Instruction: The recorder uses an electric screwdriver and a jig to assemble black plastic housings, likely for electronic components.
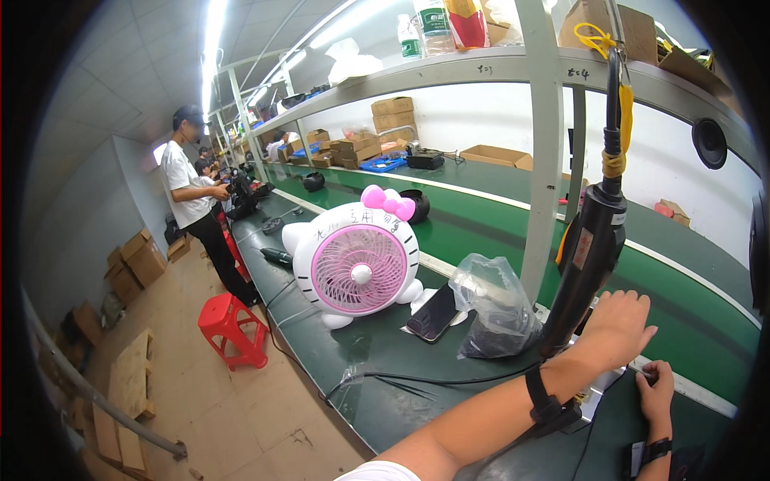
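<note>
My left hand [616, 322] reaches across the bench with its fingers curled down over the far side of a silvery metal fixture [592, 401]; whatever they grip is hidden. Close by, my right hand [656, 388] has thumb and fingers pinched together at the fixture's right edge, on something too small to make out. A black electric screwdriver [589, 248] hangs from above, its lower end just in front of my left hand and wrist. Left of it stands a clear plastic bag [496, 309] with dark contents. Both wrists wear black straps.
A white-and-pink fan [359, 268] stands on the bench, with a phone [433, 314] beside it. Black cable [449, 378] crosses the near surface. A green conveyor belt [481, 220] runs behind a metal post [541, 144]. Down the line, a person [188, 180] stands near a red stool [231, 327].
</note>
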`<action>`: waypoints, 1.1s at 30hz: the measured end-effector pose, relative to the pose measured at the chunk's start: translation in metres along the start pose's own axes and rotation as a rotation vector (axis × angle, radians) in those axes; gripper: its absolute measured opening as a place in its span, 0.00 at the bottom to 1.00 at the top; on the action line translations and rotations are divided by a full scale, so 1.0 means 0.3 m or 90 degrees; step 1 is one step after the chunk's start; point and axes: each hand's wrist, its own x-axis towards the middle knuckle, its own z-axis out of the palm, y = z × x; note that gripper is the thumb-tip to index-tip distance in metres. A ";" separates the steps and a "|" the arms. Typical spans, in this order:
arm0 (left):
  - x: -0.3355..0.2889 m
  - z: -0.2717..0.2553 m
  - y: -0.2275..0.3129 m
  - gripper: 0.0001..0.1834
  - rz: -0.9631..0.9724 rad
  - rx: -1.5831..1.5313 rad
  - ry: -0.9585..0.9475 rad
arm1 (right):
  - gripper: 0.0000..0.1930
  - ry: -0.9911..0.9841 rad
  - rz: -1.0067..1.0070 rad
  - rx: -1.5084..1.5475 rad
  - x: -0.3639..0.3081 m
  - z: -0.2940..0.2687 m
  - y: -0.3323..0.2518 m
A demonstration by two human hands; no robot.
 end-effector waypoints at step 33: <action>-0.018 0.003 0.064 0.17 0.003 0.006 -0.011 | 0.14 -0.004 -0.016 -0.046 -0.040 -0.026 0.075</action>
